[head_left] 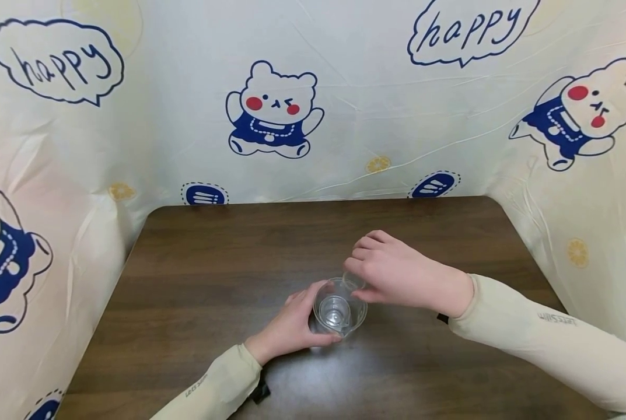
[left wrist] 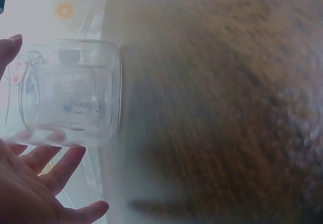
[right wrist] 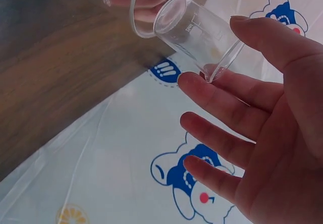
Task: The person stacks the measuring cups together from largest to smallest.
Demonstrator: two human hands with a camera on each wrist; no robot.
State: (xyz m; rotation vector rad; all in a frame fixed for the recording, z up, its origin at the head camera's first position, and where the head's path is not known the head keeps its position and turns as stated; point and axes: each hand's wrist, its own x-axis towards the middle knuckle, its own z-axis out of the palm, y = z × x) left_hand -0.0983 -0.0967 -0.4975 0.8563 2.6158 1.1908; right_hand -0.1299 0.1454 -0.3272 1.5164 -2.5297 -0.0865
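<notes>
A large clear glass beaker [head_left: 362,318] stands upright on the table, with a smaller beaker [head_left: 335,312] inside it. My left hand [head_left: 294,324] holds the large beaker around its side, thumb at the front and fingers behind. Over the right part of its rim, my right hand [head_left: 397,268] pinches a small beaker [right wrist: 199,35] by its rim between thumb and fingers. This small beaker is tilted, its base by the large beaker's mouth in the right wrist view. Printed markings show on the large beaker in the left wrist view, where the inner beaker [left wrist: 60,98] is seen through the glass.
The brown wooden table [head_left: 213,251] has rounded far corners. A pale curtain [head_left: 355,128] with cartoon bears and lettering hangs behind it and along both sides. Pale sleeves [head_left: 544,326] cover both forearms.
</notes>
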